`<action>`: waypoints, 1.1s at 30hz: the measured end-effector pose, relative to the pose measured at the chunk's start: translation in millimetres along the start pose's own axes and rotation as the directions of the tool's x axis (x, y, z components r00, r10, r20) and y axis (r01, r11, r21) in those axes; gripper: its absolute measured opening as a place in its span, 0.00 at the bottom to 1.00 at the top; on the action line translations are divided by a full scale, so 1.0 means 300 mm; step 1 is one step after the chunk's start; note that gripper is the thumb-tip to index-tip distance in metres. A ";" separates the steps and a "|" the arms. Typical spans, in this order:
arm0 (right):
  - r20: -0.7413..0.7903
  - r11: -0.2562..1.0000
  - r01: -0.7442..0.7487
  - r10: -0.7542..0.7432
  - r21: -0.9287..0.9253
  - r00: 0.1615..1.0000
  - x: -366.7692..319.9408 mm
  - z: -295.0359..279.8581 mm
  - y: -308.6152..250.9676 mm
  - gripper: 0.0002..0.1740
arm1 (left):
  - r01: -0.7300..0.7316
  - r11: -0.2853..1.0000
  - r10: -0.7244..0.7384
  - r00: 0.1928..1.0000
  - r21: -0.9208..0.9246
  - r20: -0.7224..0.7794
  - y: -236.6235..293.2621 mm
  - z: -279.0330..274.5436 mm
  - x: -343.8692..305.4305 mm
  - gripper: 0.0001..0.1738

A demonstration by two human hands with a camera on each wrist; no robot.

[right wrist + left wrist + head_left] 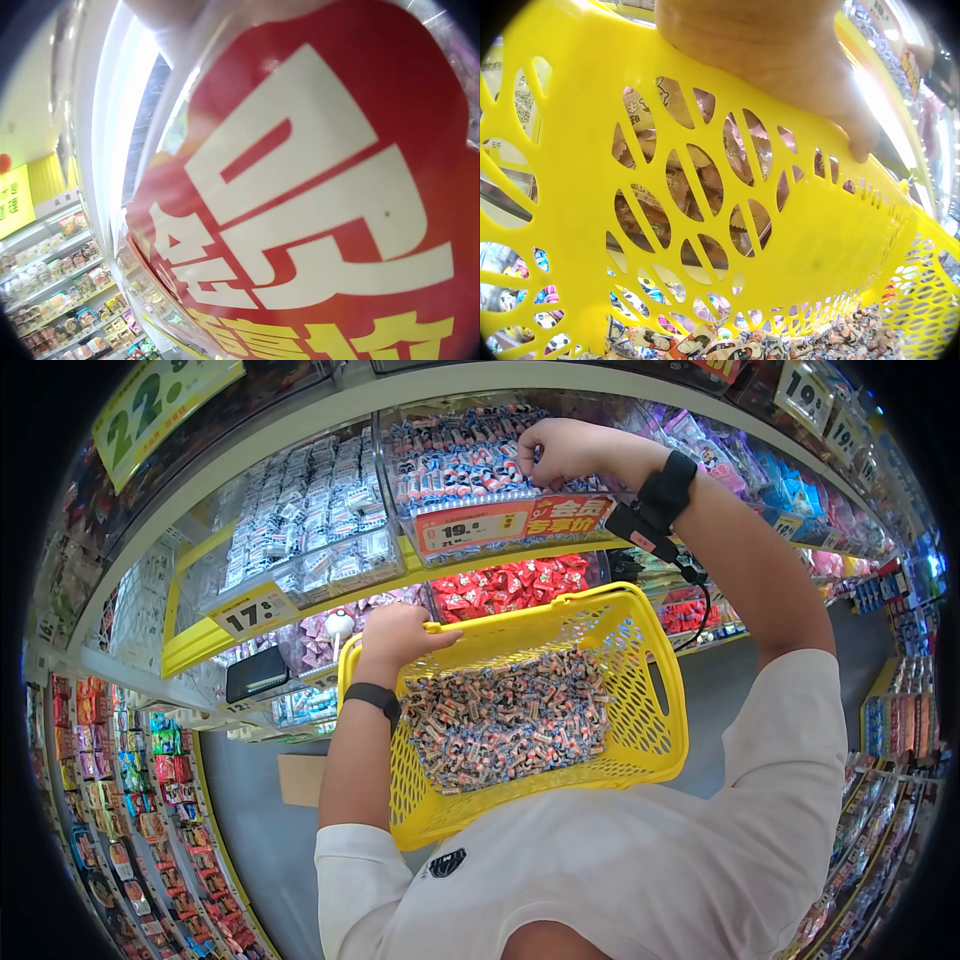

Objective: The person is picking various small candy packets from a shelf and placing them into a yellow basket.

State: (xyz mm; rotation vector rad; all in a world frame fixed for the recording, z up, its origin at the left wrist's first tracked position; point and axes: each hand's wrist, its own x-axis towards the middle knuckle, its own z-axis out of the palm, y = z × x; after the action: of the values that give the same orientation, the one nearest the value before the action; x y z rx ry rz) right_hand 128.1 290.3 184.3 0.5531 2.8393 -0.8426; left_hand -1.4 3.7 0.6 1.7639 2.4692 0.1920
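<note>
A yellow plastic basket (pixel 668 725) with perforated walls holds a thick layer of small twist-wrapped candies (pixel 505 725). My left hand (pixel 395 640) grips the basket's far rim near its left corner, thumb lying along the edge; in the left wrist view this hand (pixel 757 52) covers the top of the wall. Reaching over the front of a clear bin, my right hand (pixel 570 452) is bent with curled fingers at the wrapped candies (pixel 460 470) inside. I cannot tell whether it holds one. A red and white price sign (pixel 510 525) on the bin front fills most of the right wrist view.
To the left, another clear bin holds white-and-blue wrapped pieces (pixel 310 500). Below lie red wrapped candies (pixel 515 588) and a black phone-like object (pixel 257 674) on the ledge. Packed shelves (pixel 150 790) line the aisle, and a cardboard piece (pixel 302 779) lies on the floor.
</note>
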 end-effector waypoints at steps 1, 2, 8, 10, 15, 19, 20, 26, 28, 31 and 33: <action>0.000 0.999 -0.041 0.041 -0.010 0.999 -0.009 -0.006 -0.010 0.09 | 0.002 1.000 -0.002 1.000 0.002 0.004 0.001 -0.003 0.000 0.39; 0.000 0.996 -0.083 0.083 -0.021 0.997 -0.017 -0.010 -0.024 0.10 | 0.002 1.000 -0.002 1.000 0.002 0.004 0.002 -0.005 0.000 0.39; -0.090 1.000 -0.021 0.022 0.018 0.996 -0.004 -0.001 -0.003 0.07 | 0.002 1.000 -0.002 1.000 0.006 -0.008 -0.002 0.008 0.000 0.39; -0.113 1.000 0.001 0.002 0.024 0.994 -0.006 0.005 0.001 0.07 | 0.000 1.000 0.000 1.000 0.010 -0.014 -0.004 0.009 -0.001 0.40; -0.179 0.999 0.017 -0.008 0.047 0.984 -0.010 0.012 -0.005 0.07 | -0.007 1.000 0.007 1.000 0.014 -0.017 -0.003 0.005 -0.002 0.40; -0.129 1.000 0.004 0.000 0.027 0.992 0.011 0.027 0.015 0.06 | -0.006 1.000 0.006 1.000 0.007 -0.021 -0.002 0.006 -0.002 0.40; -0.106 1.000 -0.022 0.023 0.014 0.994 0.004 0.024 0.001 0.06 | -0.006 1.000 0.007 1.000 0.007 -0.024 -0.002 0.007 -0.002 0.40; -0.157 0.998 -0.001 0.011 0.061 0.987 -0.026 -0.018 -0.010 0.10 | -0.011 1.000 0.011 0.999 0.010 -0.031 -0.005 0.013 -0.001 0.40; -0.194 0.998 0.015 -0.003 0.062 0.981 -0.044 -0.028 -0.005 0.10 | -0.021 1.000 0.022 0.999 0.015 -0.047 -0.009 0.018 -0.001 0.40; -0.242 0.999 0.017 -0.004 0.052 0.970 -0.095 -0.043 -0.023 0.10 | -0.018 1.000 0.019 0.999 0.017 -0.041 -0.007 0.017 -0.002 0.40; -0.321 0.998 0.064 -0.061 -0.003 0.945 -0.136 -0.032 -0.030 0.10 | -0.016 1.000 0.016 0.999 0.012 -0.033 -0.007 0.015 -0.003 0.40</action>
State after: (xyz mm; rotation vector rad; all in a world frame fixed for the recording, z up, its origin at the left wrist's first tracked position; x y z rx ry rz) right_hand 162.4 275.9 206.0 0.6595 3.1645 -0.8422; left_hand -2.3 2.4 -4.1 1.7998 2.4847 0.2096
